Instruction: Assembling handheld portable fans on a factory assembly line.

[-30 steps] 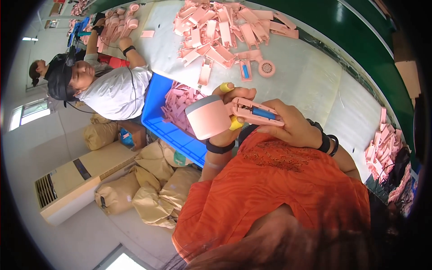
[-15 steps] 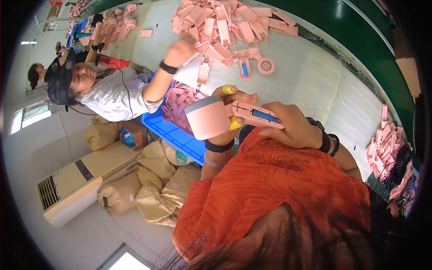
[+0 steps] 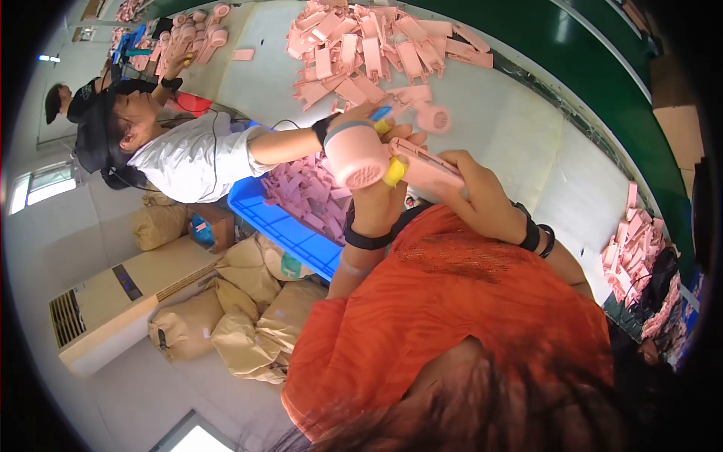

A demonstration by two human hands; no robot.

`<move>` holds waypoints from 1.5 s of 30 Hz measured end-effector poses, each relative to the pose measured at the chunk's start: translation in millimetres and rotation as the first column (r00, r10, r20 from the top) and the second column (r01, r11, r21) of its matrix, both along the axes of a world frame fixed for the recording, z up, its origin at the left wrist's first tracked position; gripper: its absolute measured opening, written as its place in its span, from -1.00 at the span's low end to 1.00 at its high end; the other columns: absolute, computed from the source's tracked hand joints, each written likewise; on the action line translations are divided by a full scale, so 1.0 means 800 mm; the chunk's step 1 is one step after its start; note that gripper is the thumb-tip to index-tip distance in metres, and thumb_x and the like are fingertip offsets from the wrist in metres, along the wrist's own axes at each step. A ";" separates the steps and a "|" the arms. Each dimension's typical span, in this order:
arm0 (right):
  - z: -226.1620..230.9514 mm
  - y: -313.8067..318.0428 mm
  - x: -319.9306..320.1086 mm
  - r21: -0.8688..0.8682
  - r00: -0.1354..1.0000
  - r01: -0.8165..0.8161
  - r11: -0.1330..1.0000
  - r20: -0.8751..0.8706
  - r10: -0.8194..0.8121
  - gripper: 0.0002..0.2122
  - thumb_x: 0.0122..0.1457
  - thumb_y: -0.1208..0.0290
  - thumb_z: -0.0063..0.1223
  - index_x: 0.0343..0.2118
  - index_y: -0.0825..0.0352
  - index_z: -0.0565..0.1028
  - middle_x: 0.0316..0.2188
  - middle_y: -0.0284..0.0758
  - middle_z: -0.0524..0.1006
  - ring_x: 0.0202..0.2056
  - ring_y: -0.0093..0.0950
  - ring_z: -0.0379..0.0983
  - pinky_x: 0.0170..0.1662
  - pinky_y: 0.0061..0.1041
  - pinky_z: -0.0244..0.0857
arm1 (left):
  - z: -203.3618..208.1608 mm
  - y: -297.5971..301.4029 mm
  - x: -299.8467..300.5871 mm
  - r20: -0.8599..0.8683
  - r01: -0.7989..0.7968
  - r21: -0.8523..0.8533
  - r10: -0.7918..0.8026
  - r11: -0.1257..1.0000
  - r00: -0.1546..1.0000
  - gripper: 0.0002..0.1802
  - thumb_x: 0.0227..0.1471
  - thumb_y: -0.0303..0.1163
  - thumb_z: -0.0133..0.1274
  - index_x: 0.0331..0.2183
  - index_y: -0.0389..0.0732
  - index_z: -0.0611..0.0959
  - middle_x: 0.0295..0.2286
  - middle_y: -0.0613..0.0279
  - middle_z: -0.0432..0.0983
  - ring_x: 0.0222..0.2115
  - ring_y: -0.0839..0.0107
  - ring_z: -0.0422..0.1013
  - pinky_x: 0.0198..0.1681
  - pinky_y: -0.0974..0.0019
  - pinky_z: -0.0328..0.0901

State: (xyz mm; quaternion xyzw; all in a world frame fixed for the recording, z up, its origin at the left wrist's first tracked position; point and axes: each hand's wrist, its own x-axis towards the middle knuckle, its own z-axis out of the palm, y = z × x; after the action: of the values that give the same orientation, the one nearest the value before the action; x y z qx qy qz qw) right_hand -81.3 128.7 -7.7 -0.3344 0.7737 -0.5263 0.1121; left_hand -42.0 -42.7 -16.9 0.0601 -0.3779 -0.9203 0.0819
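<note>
Between my two hands I hold a pink handheld fan (image 3: 352, 151) with a round head, a grey band and a grille. My left hand (image 3: 393, 172), with yellow wraps on its fingers, grips it by the neck, partly hidden behind the head. Closed round the far end of the handle is my right hand (image 3: 476, 190). Just beyond, a co-worker's hand (image 3: 350, 118) reaches past the fan head toward a second pink fan piece (image 3: 431, 117), which is smeared by motion. A small blue cylinder (image 3: 380, 114) shows beside that hand.
A heap of pink casing parts (image 3: 369, 45) covers the far part of the table (image 3: 520, 113). A blue crate (image 3: 282, 233) of pink strips stands at my left, near the co-worker. More pink parts (image 3: 636, 245) lie at the right. Tan sacks (image 3: 248, 339) sit at lower left.
The fan has turned in my hands: its grille now faces me and the blue cylinder in its handle no longer shows. The co-worker's hand has moved from the heap toward the second fan piece.
</note>
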 end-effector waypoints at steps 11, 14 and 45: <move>0.009 0.018 0.007 0.174 0.942 0.134 0.976 -0.327 -0.071 -0.45 -0.02 0.39 0.20 0.06 0.34 0.28 -0.10 -0.13 0.38 -0.22 -0.14 0.42 -0.21 -0.30 0.35 | 0.004 0.040 0.001 0.086 0.012 0.207 -0.030 0.978 0.996 -0.54 0.09 -0.43 0.04 0.03 -0.21 0.34 -0.06 0.12 0.36 0.01 0.12 0.30 0.05 0.09 0.27; 0.008 0.029 0.012 0.161 0.931 0.142 0.977 -0.358 -0.076 -0.47 -0.01 0.42 0.18 0.06 0.34 0.28 -0.10 -0.12 0.39 -0.20 -0.13 0.42 -0.19 -0.31 0.35 | 0.001 0.046 0.005 0.009 0.062 0.470 -0.075 0.881 0.997 -0.52 0.11 -0.32 0.04 0.04 -0.20 0.32 -0.04 0.10 0.34 0.04 0.07 0.27 0.07 0.04 0.23; 0.018 0.166 0.002 -0.282 0.841 0.446 0.849 0.458 -0.290 -0.76 0.06 0.48 0.17 -0.23 0.38 0.41 -0.41 -0.41 0.51 -0.36 -0.71 0.40 -0.27 -0.68 0.30 | 0.010 0.189 -0.015 0.085 0.247 0.065 -0.252 0.967 0.964 -0.57 0.13 -0.48 -0.04 0.03 -0.26 0.27 -0.04 0.03 0.35 0.00 0.18 0.33 0.06 0.15 0.27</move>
State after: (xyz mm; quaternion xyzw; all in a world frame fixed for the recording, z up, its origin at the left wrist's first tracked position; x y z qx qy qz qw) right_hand -79.7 261.2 6.7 -0.0774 0.6686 -0.7334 0.0955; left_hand -54.1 108.8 -9.0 0.0569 -0.3610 -0.9293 -0.0539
